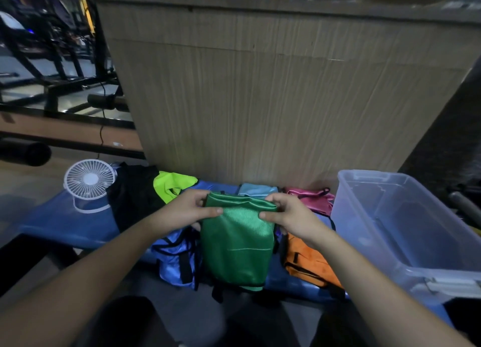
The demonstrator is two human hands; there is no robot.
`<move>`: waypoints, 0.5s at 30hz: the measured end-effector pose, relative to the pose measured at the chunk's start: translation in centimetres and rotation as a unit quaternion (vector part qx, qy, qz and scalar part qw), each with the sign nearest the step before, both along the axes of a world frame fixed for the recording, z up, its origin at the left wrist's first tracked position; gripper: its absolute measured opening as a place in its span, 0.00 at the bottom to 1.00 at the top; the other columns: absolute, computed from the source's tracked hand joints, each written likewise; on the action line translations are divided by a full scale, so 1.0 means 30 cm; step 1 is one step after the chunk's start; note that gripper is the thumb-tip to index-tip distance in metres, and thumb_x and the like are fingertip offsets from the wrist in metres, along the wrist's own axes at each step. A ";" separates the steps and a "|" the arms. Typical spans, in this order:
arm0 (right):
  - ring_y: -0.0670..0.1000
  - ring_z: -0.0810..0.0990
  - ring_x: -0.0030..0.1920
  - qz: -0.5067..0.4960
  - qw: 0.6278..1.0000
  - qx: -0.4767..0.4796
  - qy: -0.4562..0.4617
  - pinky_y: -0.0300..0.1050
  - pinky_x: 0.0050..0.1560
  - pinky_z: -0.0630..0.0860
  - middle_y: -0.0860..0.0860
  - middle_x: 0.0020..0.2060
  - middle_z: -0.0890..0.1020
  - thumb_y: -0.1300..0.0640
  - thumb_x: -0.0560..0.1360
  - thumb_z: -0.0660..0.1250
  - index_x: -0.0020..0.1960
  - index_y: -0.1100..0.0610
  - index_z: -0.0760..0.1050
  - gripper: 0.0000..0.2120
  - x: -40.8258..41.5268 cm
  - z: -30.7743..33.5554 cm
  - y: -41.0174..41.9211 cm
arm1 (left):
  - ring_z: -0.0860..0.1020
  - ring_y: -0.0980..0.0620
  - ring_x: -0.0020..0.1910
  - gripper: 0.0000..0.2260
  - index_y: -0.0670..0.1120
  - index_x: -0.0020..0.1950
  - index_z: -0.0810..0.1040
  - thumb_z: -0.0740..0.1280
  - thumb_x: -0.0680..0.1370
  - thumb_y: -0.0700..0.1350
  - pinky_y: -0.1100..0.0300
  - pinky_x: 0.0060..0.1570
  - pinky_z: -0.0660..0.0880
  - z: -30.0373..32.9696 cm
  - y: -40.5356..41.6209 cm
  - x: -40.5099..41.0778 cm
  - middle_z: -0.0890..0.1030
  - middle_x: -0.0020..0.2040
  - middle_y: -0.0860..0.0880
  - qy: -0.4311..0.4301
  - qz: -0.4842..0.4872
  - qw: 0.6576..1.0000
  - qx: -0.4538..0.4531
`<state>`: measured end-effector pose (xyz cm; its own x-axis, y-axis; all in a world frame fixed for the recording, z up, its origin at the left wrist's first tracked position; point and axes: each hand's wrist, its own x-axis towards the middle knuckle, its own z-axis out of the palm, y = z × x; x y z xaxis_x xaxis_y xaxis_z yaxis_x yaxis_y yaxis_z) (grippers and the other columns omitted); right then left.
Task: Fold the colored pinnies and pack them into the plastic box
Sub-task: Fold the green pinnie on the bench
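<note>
The slick green pinny could slip and unfold if either pinch loosens, since most of it hangs unsupported. The left hand and right hand each pinch its folded top edge. It is glossy mesh (black-trimmed), hanging at centre frame, with the plastic box at three o'clock, seemingly holding nothing.

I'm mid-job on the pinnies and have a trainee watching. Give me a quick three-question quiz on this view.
1. True or false: both hands grip the green pinny by its top edge.
2. What lies in the plastic box? A) folded pinnies B) nothing visible C) the fan
3. Which pinny lies directly left of the green one?

Key
1. True: left hand and right hand pinch the top corners.
2. B.
3. The blue pinny; the orange pinny is on the right.
</note>
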<state>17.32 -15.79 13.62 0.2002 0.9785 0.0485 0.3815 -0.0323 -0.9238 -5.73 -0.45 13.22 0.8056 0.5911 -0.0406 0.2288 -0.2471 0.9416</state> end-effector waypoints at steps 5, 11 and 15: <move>0.50 0.68 0.18 -0.078 0.996 0.005 -0.043 0.39 0.18 0.65 0.47 0.32 0.79 0.64 0.76 0.72 0.44 0.61 0.76 0.06 0.072 -0.012 0.101 | 0.83 0.56 0.49 0.06 0.50 0.52 0.84 0.75 0.76 0.44 0.58 0.52 0.79 0.000 0.107 0.112 0.87 0.49 0.52 0.017 0.005 0.995 0.095; 0.49 0.74 0.23 -0.144 0.989 -0.027 -0.017 0.42 0.21 0.75 0.52 0.32 0.72 0.64 0.76 0.72 0.40 0.56 0.76 0.09 0.197 -0.031 0.261 | 0.84 0.50 0.42 0.16 0.50 0.47 0.85 0.74 0.67 0.60 0.50 0.47 0.79 -0.034 0.278 0.293 0.86 0.41 0.51 0.056 0.074 0.978 0.186; 0.50 0.80 0.28 -0.156 0.984 -0.053 0.069 0.41 0.23 0.78 0.56 0.38 0.75 0.67 0.78 0.69 0.45 0.60 0.76 0.05 0.252 -0.049 0.334 | 0.83 0.47 0.29 0.07 0.46 0.55 0.82 0.72 0.78 0.45 0.58 0.29 0.72 -0.058 0.334 0.398 0.85 0.47 0.45 0.048 0.077 0.989 0.118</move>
<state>24.88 -5.78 12.16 0.4884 0.8670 -0.0989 0.2099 -0.2267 -0.9511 6.21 9.56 11.49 0.7046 0.7084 0.0414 0.3660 -0.4128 0.8340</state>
